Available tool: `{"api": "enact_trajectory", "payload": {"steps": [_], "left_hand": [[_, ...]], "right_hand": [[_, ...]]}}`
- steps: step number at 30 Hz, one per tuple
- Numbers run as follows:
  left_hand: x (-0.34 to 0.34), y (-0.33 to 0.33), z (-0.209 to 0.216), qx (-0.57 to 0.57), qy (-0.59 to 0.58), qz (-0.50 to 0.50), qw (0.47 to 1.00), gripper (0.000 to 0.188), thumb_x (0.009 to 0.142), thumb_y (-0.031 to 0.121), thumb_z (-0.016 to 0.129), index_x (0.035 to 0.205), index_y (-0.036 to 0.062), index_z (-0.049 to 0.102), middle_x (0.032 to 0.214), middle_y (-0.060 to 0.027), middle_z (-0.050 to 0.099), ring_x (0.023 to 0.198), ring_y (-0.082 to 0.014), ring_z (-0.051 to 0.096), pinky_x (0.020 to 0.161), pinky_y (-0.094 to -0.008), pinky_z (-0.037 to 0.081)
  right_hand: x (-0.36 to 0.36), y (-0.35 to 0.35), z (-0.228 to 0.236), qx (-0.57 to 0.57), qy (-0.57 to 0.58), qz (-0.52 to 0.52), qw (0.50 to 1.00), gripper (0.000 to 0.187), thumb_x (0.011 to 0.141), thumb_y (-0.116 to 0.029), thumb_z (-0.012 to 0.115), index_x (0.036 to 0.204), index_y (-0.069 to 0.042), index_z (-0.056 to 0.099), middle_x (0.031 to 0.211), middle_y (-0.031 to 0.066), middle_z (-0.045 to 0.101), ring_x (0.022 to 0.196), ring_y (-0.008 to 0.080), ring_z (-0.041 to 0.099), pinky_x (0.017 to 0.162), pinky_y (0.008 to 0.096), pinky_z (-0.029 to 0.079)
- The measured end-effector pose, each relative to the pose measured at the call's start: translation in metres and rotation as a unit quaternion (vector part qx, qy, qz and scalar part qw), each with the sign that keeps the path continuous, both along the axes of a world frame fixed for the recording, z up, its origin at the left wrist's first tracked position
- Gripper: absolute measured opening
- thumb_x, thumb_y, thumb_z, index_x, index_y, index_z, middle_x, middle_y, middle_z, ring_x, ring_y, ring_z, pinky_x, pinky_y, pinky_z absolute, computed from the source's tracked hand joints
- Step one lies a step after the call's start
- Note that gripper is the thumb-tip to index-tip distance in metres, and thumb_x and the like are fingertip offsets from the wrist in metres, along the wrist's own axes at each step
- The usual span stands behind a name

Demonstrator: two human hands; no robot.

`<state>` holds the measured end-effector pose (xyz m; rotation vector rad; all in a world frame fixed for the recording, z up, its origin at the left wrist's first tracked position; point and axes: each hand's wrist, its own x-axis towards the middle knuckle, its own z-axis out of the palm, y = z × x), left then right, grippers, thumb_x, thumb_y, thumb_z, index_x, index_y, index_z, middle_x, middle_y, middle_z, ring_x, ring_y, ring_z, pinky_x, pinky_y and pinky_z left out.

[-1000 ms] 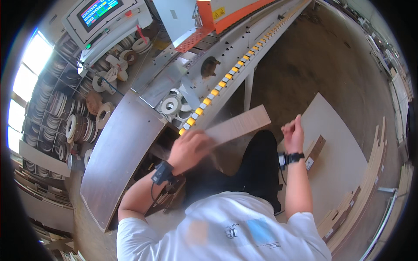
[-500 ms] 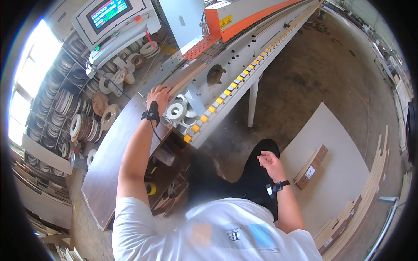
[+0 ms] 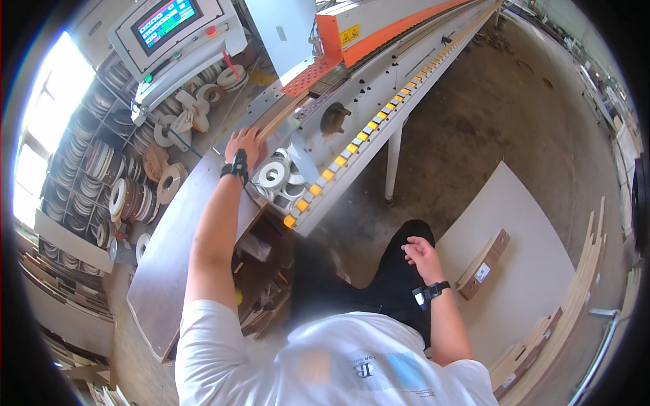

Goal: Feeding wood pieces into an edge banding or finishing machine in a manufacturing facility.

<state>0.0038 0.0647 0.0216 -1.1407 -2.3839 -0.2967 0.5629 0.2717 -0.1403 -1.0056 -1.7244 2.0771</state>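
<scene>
Touching board with left hand

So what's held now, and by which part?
Left hand is at the near end of the wood strip; grip or mere contact, can't tell. Right hand: empty.

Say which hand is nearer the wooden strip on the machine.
Left. Left hand: at the near end of the wooden strip. Right hand: well away, by the right knee.

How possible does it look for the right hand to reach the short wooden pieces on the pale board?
Probably yes: the right hand looks empty, and nothing visible stands between it and the short wooden pieces, which lie uncovered on the pale board. The height difference is unclear.
</scene>
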Motion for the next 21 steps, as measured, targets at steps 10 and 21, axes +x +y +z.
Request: {"api": "enact_trajectory", "payload": {"steps": [10,21], "left_hand": [[0.054,-0.008,0.023,-0.153,-0.030,0.012,0.988,0.044,0.100,0.043,0.069,0.134,0.0170,0.065,0.141,-0.0084,0.063,0.122,-0.0339,0.065,0.103,-0.0487,0.051],[0.029,0.089,-0.001,-0.136,0.045,-0.001,0.990,0.070,0.101,0.060,0.064,0.135,-0.0016,0.063,0.137,-0.0203,0.061,0.121,-0.0373,0.065,0.106,-0.0456,0.050]], "right_hand": [[-0.001,0.011,-0.004,-0.035,-0.001,-0.020,0.999,0.037,0.105,-0.023,0.072,0.136,-0.004,0.064,0.114,0.0060,0.078,0.091,0.0119,0.070,0.080,0.0282,0.058],[-0.001,0.011,0.000,-0.063,-0.016,-0.033,0.997,0.034,0.107,-0.021,0.068,0.137,-0.005,0.063,0.115,0.0064,0.077,0.090,0.0123,0.070,0.079,0.0285,0.059]]}}
